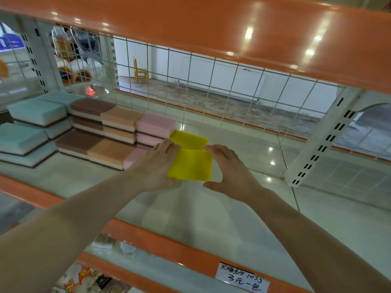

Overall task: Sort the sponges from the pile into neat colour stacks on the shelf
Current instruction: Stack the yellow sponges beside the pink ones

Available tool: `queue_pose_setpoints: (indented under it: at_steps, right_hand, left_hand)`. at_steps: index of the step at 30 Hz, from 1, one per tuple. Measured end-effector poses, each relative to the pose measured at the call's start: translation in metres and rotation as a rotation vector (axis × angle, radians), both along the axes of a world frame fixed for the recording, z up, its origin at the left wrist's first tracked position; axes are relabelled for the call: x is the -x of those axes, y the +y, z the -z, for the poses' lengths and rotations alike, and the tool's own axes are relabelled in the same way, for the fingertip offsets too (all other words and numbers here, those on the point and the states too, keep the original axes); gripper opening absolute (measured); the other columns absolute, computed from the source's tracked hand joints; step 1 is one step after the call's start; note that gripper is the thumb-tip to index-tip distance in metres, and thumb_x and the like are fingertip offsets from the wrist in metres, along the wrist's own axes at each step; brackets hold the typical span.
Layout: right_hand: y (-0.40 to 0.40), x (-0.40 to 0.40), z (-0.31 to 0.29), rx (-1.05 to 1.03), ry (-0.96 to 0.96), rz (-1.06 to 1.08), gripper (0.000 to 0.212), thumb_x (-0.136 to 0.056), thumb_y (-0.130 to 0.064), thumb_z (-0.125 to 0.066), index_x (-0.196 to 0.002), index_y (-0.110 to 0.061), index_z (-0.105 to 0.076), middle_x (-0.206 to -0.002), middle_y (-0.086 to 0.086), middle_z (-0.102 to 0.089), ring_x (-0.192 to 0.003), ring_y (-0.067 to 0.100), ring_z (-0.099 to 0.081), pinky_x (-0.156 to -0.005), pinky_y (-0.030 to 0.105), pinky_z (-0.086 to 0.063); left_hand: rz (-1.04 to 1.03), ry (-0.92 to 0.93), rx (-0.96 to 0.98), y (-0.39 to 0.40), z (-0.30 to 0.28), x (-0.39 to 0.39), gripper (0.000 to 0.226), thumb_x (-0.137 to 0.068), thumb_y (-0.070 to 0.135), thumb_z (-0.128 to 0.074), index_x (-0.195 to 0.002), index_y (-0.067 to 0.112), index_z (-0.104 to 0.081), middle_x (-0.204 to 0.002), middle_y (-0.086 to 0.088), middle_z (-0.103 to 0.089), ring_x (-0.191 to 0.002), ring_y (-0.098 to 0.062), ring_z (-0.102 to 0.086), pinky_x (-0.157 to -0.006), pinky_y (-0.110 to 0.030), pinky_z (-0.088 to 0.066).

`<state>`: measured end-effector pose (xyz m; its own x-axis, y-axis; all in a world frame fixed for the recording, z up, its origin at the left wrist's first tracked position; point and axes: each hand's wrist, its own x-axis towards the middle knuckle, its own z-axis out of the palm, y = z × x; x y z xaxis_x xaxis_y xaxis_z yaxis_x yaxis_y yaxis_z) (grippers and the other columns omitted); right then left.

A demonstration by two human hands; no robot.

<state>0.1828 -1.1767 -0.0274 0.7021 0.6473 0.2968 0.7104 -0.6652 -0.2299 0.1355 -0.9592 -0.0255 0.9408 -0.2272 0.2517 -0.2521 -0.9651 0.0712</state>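
Note:
Two yellow sponges lie on the white shelf: a front yellow sponge and a rear yellow sponge just behind it. My left hand holds the front sponge's left side, fingers over its top corner. My right hand sits at its right edge, fingers straight, thumb spread below. To the left stand stacks of pink sponges, orange sponges, brown sponges and teal sponges.
A white wire grid backs the shelf. An orange shelf hangs overhead, and a white upright post stands at the right. A handwritten price label is on the orange front edge. Packaged goods lie on the lower shelf.

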Motion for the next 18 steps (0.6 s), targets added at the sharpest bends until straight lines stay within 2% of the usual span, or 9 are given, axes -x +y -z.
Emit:
queue_pose_setpoints:
  at_steps: [3, 6, 8, 10, 11, 14, 18]
  right_hand:
    - [0.007, -0.005, -0.001, 0.009, -0.031, 0.008, 0.088, -0.076, -0.032, -0.074, -0.146, -0.021, -0.023, -0.144, 0.002, -0.031, -0.13, 0.021, -0.031, -0.107, 0.033, -0.03]
    - [0.01, -0.01, -0.001, -0.023, -0.053, 0.014, 0.081, -0.076, -0.027, -0.073, -0.144, -0.018, -0.029, -0.139, 0.005, -0.036, -0.125, 0.022, -0.036, -0.102, 0.032, -0.033]
    - [0.01, -0.015, -0.003, -0.046, -0.056, 0.021, 0.077, -0.076, -0.026, -0.073, -0.142, -0.016, -0.033, -0.135, 0.004, -0.038, -0.122, 0.021, -0.038, -0.099, 0.029, -0.033]
    - [0.008, -0.021, -0.005, -0.088, -0.049, 0.044, 0.075, -0.076, -0.026, -0.073, -0.14, -0.014, -0.035, -0.133, 0.005, -0.039, -0.122, 0.02, -0.038, -0.097, 0.023, -0.031]
    - [0.008, -0.025, -0.007, -0.125, -0.04, 0.062, 0.075, -0.075, -0.024, -0.074, -0.139, -0.013, -0.036, -0.132, 0.005, -0.04, -0.121, 0.019, -0.038, -0.096, 0.02, -0.028]
    - [0.004, -0.037, -0.013, -0.232, 0.013, 0.141, 0.075, -0.074, -0.022, -0.075, -0.138, -0.013, -0.038, -0.132, 0.006, -0.04, -0.123, 0.019, -0.038, -0.095, 0.018, -0.026]
    - [0.003, -0.052, -0.019, -0.243, 0.054, 0.234, 0.074, -0.076, -0.027, -0.073, -0.14, -0.016, -0.036, -0.134, 0.004, -0.04, -0.124, 0.018, -0.038, -0.093, 0.02, -0.028]
  left_hand:
    - [0.015, 0.033, 0.05, -0.001, -0.007, -0.006, 0.075, -0.073, 0.029, -0.07, -0.135, 0.008, -0.034, -0.128, -0.012, -0.037, -0.115, -0.028, -0.044, -0.067, -0.022, -0.018]
    - [0.02, 0.04, 0.065, 0.002, -0.01, -0.016, 0.074, -0.073, 0.028, -0.07, -0.135, 0.007, -0.035, -0.126, -0.013, -0.038, -0.113, -0.029, -0.045, -0.064, -0.023, -0.016]
    - [0.036, 0.034, 0.081, 0.005, -0.012, -0.022, 0.081, -0.073, 0.03, -0.071, -0.139, 0.007, -0.03, -0.128, -0.013, -0.036, -0.116, -0.029, -0.043, -0.075, -0.023, -0.026]
    - [0.023, 0.03, 0.085, 0.009, -0.014, -0.026, 0.095, -0.072, 0.036, -0.072, -0.146, 0.01, -0.018, -0.135, -0.012, -0.032, -0.125, -0.029, -0.037, -0.094, -0.032, -0.033]
    - [0.004, 0.033, 0.092, 0.013, -0.015, -0.028, 0.1, -0.073, 0.039, -0.072, -0.148, 0.011, -0.013, -0.139, -0.011, -0.029, -0.127, -0.029, -0.033, -0.098, -0.036, -0.033]
    - [-0.064, 0.032, 0.109, 0.024, -0.017, -0.034, 0.101, -0.074, 0.041, -0.072, -0.148, 0.011, -0.011, -0.147, -0.011, -0.025, -0.132, -0.031, -0.029, -0.102, -0.044, -0.035]
    - [-0.101, 0.031, 0.08, 0.035, -0.016, -0.044, 0.09, -0.08, 0.037, -0.068, -0.148, 0.009, -0.016, -0.152, -0.011, -0.022, -0.138, -0.028, -0.024, -0.11, -0.041, -0.027]
